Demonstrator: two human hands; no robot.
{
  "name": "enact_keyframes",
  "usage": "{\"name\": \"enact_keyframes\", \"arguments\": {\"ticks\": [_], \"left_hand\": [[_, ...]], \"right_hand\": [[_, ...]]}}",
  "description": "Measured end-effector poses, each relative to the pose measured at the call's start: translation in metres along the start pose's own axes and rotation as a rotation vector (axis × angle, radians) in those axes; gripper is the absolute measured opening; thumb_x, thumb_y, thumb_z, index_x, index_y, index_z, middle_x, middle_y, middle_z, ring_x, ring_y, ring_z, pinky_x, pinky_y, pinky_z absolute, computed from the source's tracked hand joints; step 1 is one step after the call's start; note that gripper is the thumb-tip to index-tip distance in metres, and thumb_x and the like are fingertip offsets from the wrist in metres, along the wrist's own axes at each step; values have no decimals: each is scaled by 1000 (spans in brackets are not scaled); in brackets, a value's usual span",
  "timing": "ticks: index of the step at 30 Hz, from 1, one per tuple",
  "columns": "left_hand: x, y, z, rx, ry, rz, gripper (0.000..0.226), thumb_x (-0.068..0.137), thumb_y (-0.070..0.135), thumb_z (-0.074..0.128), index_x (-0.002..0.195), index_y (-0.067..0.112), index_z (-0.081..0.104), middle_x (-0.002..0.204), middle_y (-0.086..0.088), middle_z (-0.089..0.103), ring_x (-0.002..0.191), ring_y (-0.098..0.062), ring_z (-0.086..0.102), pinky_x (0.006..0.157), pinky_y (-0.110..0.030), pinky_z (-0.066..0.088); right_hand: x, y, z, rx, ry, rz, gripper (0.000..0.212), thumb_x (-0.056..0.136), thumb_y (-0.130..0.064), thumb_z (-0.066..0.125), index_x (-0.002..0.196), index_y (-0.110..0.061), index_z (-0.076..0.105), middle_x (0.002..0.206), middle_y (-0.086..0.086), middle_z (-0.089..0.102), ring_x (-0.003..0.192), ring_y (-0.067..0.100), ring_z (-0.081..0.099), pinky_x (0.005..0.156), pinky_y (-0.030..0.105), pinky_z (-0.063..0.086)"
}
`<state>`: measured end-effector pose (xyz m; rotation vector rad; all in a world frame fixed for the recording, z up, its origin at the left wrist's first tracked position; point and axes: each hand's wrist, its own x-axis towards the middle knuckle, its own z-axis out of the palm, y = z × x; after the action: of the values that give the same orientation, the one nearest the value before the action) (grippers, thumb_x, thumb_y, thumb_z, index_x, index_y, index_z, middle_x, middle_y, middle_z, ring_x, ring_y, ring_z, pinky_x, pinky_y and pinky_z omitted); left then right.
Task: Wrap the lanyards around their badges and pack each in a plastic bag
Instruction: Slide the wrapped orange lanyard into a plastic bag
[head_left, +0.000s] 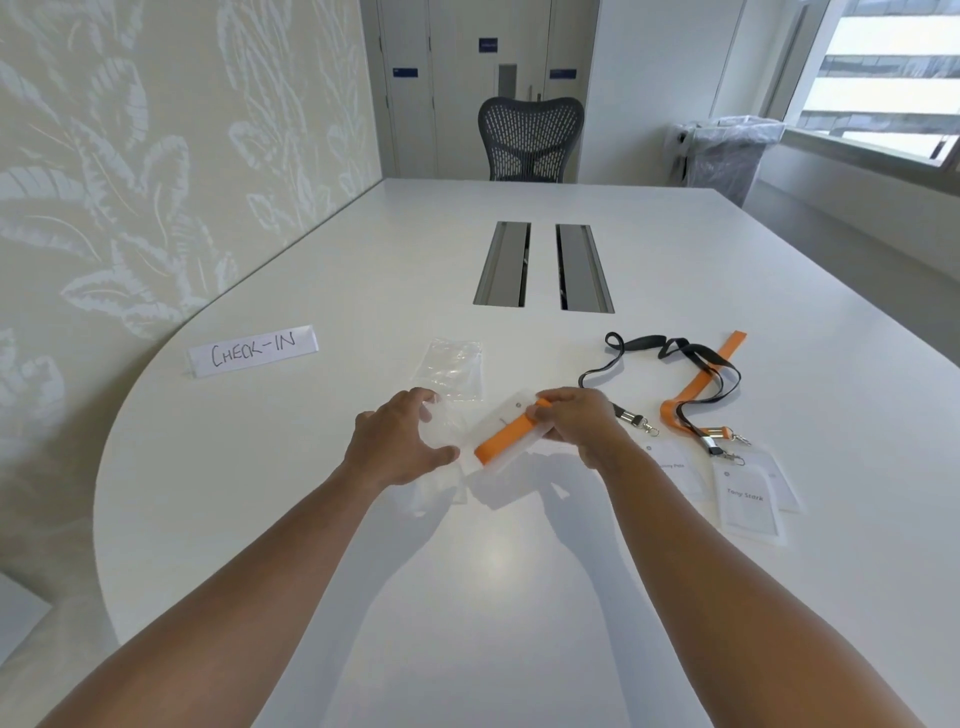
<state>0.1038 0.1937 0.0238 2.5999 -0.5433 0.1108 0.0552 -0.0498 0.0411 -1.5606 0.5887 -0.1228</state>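
My right hand (576, 421) grips a white badge wrapped in an orange lanyard (506, 436), held just above the table. My left hand (402, 441) is beside it, fingers curled over a clear plastic bag (441, 478) that lies under it; whether it grips the bag is unclear. A stack of clear bags (457, 366) lies behind the hands. To the right lie a black lanyard (670, 348) and an orange lanyard (696, 387), tangled together, with two badges (748, 499) at their clips.
A folded paper sign reading CHECK-IN (253, 349) stands at the left. Two cable slots (543, 267) sit in the middle of the white table (493, 597). A mesh office chair (530, 137) stands at the far end, a lined bin (727, 153) by the window.
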Motion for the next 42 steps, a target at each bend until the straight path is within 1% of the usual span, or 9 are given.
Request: {"name": "enact_keyframes", "arguments": {"ticks": [6,13,19,22,24,27,34,37,42], "left_hand": [[2,3,0,5,46,-32,70,72,54,78,130,31,47,109,17,57,104,-9,62,94,-34,36],[4,18,-1,5,61,4,74,69,58,79,131,32,47,114,16,59,105,-10,63,100,-38,39],[5,33,-4,30,92,41,87,68,69,75,138,26,45,127,10,60,113,-15,62,100,-40,41],[6,40,-6,9,102,42,90,69,71,73,140,25,44,131,8,60,115,-18,61,99,-40,43],[7,46,-8,-16,112,39,89,68,73,72,138,25,45,129,8,60,113,-18,61,97,-39,44],[8,55,-11,-49,147,43,85,68,74,72,133,26,49,123,9,63,108,-19,62,93,-39,48],[10,68,-15,-169,228,68,69,69,69,74,122,29,56,107,13,66,95,-15,63,74,-30,50],[11,69,-14,-198,251,91,69,73,65,74,127,26,56,114,10,67,101,-15,64,80,-32,53],[10,69,-8,-241,293,103,63,75,61,75,125,27,57,112,10,68,101,-15,65,75,-25,44]], "right_hand": [[3,-23,-3,109,120,-75,24,78,-2,80,99,-10,71,106,16,71,94,29,71,85,40,60],[-8,-30,11,76,83,-127,30,80,-6,80,108,-8,71,103,13,71,100,32,70,87,42,60],[-17,-33,23,-40,55,-224,19,79,-12,79,97,-17,73,98,8,73,95,32,71,85,47,60],[-22,-38,27,-96,46,-279,23,79,-15,79,101,-17,73,97,3,72,92,25,71,82,41,61],[-26,-41,30,-149,55,-325,22,78,-18,79,99,-21,73,91,-4,70,83,17,68,70,31,59],[-33,-45,34,-201,38,-382,19,77,-19,78,93,-27,70,81,-9,64,68,10,59,52,20,43],[-42,-55,36,-317,-31,-470,10,75,-20,75,80,-24,68,88,-7,68,76,9,62,55,21,45],[-43,-57,33,-343,-101,-471,3,81,-22,72,80,-20,71,84,-10,68,72,5,61,52,14,42],[-46,-62,31,-435,-185,-465,35,93,-47,60,81,-19,77,84,-5,70,77,8,62,62,22,47]]}}
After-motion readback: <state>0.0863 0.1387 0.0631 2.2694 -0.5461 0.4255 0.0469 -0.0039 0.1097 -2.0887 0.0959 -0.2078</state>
